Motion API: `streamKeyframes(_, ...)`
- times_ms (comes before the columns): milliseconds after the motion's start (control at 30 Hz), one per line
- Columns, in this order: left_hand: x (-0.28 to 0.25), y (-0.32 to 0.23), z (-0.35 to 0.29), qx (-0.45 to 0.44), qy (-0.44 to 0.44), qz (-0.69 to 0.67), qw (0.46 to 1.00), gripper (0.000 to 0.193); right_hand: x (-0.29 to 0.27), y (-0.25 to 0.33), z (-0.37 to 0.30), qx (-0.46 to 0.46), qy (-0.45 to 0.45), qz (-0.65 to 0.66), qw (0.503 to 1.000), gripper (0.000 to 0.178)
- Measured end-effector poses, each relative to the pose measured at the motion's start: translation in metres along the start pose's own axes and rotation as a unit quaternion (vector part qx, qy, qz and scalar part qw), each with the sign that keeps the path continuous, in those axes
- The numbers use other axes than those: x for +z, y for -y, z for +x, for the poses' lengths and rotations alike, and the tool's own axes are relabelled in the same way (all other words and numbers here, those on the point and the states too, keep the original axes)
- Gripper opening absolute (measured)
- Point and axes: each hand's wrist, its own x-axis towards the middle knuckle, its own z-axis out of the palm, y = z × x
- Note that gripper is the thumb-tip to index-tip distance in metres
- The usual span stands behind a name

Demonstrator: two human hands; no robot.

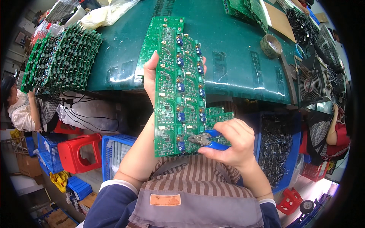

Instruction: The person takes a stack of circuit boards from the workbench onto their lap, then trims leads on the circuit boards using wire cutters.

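Observation:
My left hand grips a long green circuit board panel from behind, its thumb on the left edge and fingertips showing past the right edge. Blue capacitors and small parts stand in rows along the panel. In my right hand is a pair of blue-handled cutters. Their metal jaws are at the panel's lower right, beside a capacitor; whether they touch a lead cannot be made out. Another green board lies on the table behind the held panel. More green boards show below the panel, near my lap.
A stack of populated boards stands on the green table at the left. A round container and a fan are at the right. Blue crates, a red stool and seated people flank me.

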Motion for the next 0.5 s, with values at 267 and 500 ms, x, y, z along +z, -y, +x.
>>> streamKeyframes(267,-0.003,0.002,0.002,-0.006,0.001,-0.022,1.000,0.063,0.000,0.002,0.009,-0.036,-0.027,-0.010,0.999,0.053)
streamKeyframes(500,0.001,0.006,0.001,0.016,-0.003,-0.023,1.000,0.060,0.003,-0.002,-0.002,-0.008,-0.010,0.011,1.000,0.054)
